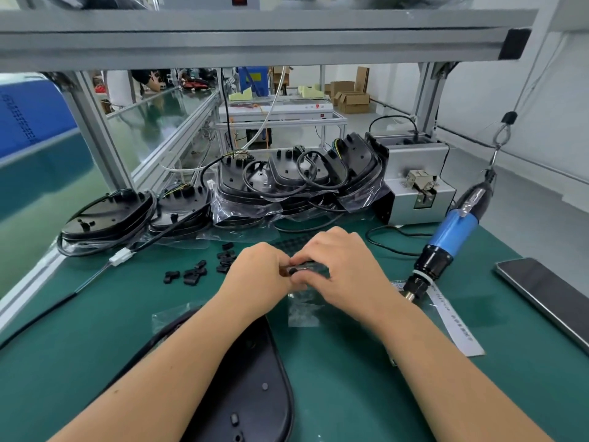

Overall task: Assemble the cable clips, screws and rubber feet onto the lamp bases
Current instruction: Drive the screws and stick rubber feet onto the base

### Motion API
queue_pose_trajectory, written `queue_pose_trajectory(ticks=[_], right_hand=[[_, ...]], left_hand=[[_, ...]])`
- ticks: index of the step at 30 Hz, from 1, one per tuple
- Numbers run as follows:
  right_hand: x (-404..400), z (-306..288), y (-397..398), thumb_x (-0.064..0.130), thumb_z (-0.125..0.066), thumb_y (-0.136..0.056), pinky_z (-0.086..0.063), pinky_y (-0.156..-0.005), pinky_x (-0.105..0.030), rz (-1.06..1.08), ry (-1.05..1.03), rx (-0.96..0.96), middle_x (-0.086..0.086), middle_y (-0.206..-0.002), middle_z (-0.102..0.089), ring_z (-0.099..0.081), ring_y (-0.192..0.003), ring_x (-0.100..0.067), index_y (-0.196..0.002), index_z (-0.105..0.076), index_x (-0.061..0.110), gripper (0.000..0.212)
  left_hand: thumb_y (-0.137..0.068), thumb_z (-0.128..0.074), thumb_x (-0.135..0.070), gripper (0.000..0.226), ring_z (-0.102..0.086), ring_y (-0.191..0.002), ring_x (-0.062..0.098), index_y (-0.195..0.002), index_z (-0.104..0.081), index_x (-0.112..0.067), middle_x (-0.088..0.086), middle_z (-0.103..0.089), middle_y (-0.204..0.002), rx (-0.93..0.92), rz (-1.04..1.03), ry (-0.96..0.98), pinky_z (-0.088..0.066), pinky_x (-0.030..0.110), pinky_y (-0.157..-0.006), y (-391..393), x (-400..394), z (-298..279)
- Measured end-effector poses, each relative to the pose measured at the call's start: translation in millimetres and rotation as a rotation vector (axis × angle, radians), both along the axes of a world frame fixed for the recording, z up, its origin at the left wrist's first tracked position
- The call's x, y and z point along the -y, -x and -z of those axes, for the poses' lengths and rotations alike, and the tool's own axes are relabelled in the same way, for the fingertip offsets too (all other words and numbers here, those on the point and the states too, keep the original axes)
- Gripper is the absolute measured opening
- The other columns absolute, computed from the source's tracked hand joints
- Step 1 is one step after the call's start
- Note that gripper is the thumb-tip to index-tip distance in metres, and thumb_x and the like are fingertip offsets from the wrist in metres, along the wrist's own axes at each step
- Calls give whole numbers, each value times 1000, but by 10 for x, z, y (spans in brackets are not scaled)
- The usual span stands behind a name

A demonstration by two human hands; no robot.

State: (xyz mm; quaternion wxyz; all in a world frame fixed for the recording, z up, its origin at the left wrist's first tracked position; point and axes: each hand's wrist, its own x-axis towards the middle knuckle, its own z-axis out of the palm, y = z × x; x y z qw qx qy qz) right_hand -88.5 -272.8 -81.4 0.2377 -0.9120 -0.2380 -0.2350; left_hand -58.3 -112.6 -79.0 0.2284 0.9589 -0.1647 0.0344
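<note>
Both hands, left hand [259, 272] and right hand [344, 266], pinch a clear bag of small black parts [302, 306] at centre frame. We see a lamp base [251, 378] lying below them.

Both forearms are bare to the frame edge above the green mat [350, 362]; the left hand [258, 275] and right hand [344, 266] wear no gloves, rings or watch.

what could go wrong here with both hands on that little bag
The bag is pinched by the left hand and right hand above the mat; a sudden tear could scatter its small parts. The driver hangs beside the right forearm and could get knocked.
</note>
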Motion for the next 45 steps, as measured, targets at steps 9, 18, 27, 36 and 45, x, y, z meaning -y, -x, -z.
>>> queue_pose_trajectory(ticks=[9,18,27,36,45], right_hand=[[-77,34,17,24,-75,-81,-44,-82,-37,58,-130,-35,9,-89,-65,-52,-93,-17,-89,-73,22,8],[-96,41,30,13,-78,-75,-42,-72,-26,77,-211,-73,13,-78,-57,-53,-84,-11,-76,-69,18,10],[-74,45,31,15,-77,-79,-39,-72,-22,60,-175,-80,12,-80,-56,-51,-84,-11,-77,-68,17,10],[21,-39,99,7,-72,-82,-47,-74,-25,-57,-293,-224,5,-85,-63,-57,-81,-9,-77,-66,15,11],[-4,-117,172,2,-63,-90,-43,-51,-21,-139,-832,-798,4,-59,-55,-47,-52,-8,-74,-64,10,17]], left_hand=[[-78,-75,-33,25,-44,-53,16,-65,-67,-13,8,-64,-63,-3,0,70,-39,27,-52,5,-7,4],[-78,-75,-37,24,-51,-60,18,-69,-71,-15,6,-65,-68,5,2,20,-45,28,-56,15,0,16],[-78,-75,-42,30,-39,-51,7,-59,-61,-24,-5,-47,-54,-2,6,-14,-32,23,-48,14,-7,5],[-77,-74,-48,29,-55,-66,16,-72,-71,-20,-4,-60,-66,-45,-16,-89,-40,24,-54,19,10,-23],[-67,-71,-67,70,-50,-118,21,-123,-63,-24,-4,-62,-120,6,78,-391,-48,37,-84,87,-187,-190]])
